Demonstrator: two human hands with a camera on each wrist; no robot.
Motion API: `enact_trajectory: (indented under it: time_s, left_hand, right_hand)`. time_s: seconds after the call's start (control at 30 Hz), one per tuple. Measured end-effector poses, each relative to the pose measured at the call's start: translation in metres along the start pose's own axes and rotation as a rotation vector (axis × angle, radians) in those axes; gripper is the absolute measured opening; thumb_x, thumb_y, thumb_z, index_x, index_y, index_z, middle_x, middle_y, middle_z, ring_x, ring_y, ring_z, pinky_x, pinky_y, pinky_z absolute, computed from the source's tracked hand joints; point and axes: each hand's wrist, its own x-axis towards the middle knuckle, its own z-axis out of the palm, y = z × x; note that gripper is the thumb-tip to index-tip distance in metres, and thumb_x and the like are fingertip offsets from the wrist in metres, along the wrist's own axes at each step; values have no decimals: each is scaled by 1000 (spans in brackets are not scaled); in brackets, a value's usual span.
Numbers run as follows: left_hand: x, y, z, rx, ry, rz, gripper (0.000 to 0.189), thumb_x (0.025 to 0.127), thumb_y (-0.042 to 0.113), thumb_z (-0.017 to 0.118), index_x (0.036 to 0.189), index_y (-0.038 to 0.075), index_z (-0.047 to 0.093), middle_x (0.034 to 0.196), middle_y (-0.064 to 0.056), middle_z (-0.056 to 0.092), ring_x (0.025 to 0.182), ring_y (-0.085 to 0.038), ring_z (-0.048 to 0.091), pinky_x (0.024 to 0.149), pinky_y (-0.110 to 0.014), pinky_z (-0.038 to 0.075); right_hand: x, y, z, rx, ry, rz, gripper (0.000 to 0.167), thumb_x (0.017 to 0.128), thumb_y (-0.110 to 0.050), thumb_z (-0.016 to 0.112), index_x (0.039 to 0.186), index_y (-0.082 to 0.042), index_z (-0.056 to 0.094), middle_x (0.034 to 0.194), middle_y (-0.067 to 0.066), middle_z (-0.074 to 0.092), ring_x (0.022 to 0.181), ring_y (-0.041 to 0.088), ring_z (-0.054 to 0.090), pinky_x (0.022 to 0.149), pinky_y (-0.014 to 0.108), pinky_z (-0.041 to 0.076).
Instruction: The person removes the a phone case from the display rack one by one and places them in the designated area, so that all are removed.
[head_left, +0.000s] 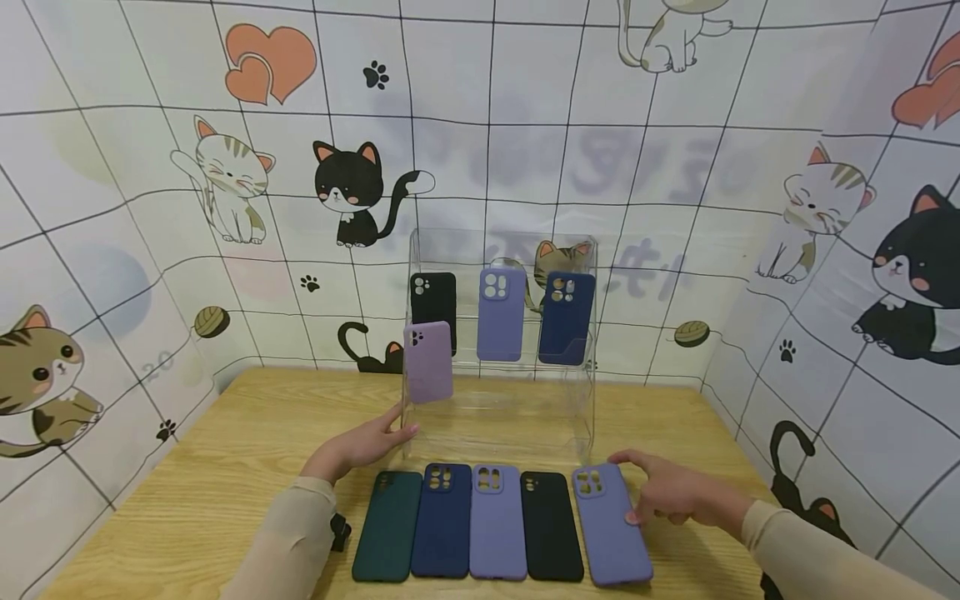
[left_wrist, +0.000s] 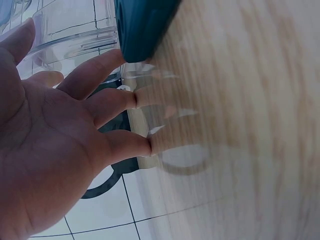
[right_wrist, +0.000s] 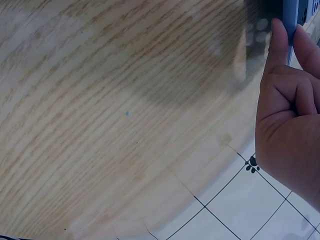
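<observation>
A purple phone case (head_left: pixel 613 533) lies slightly slanted at the right end of the front row. My right hand (head_left: pixel 678 487) pinches it, index finger at its top corner and thumb at its right edge. In the right wrist view the same hand (right_wrist: pixel 295 95) has a finger and thumb on either side of the case's thin edge. My left hand (head_left: pixel 367 442) rests with loosely spread fingers at the lower left side of a clear display stand (head_left: pixel 517 425). From the left wrist, the fingertips touch the wooden tabletop beside a dark green phone case (left_wrist: pixel 142 30).
Left of the purple case lie a black case (head_left: pixel 552 533), a lavender case (head_left: pixel 498 533) and a navy case (head_left: pixel 441 533). On the stand stand a black case (head_left: pixel 431 298), a lavender case (head_left: pixel 501 321), a navy case (head_left: pixel 566 325) and, lower, a light purple case (head_left: pixel 429 367).
</observation>
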Motion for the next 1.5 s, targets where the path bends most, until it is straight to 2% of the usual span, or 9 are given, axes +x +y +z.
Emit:
enact_trajectory:
  time_s: [0.13,0.4,0.77,1.0,1.17,1.5]
  left_hand:
    - [0,0,0,5,2,2,93,101,73,54,173,36,7,180,-17,13,163,-52,17,125,-77,20]
    - [-1,1,0,2,4,1,94,101,72,54,173,35,8,179,-18,14,163,-52,17,125,-77,19]
    - [-2,2,2,-6,8,-15,95,101,73,53,173,32,8,179,-20,17,162,-53,20,123,-78,23]
    - [-1,0,2,-2,8,-15,95,101,72,54,173,31,8,179,-19,17,163,-52,18,125,-77,21]
    - [-1,0,2,2,13,-15,96,100,74,53,174,31,8,178,-20,18,163,-52,18,124,-78,22]
    - [-1,2,2,1,11,-4,82,109,58,51,174,30,7,179,-20,15,162,-53,19,124,-77,22]
  right_hand:
    - [2,3,2,-9,4,20,90,84,-1,84,160,-16,39,67,3,57,53,10,18,50,24,20]
    - [4,9,3,2,-16,14,89,84,-2,85,159,-16,39,64,0,50,52,10,18,49,24,18]
    - [5,12,8,-5,-13,17,87,86,-4,85,159,-16,40,66,3,56,51,10,19,49,25,18]
    - [2,10,9,13,-27,11,89,84,-2,84,160,-14,39,64,1,49,52,10,18,49,25,17]
    - [2,9,10,15,-29,20,89,85,-1,84,160,-14,38,64,1,50,52,10,17,50,25,17]
    - [4,13,10,26,-60,4,93,84,-2,84,162,-12,35,67,5,65,51,10,17,49,25,16]
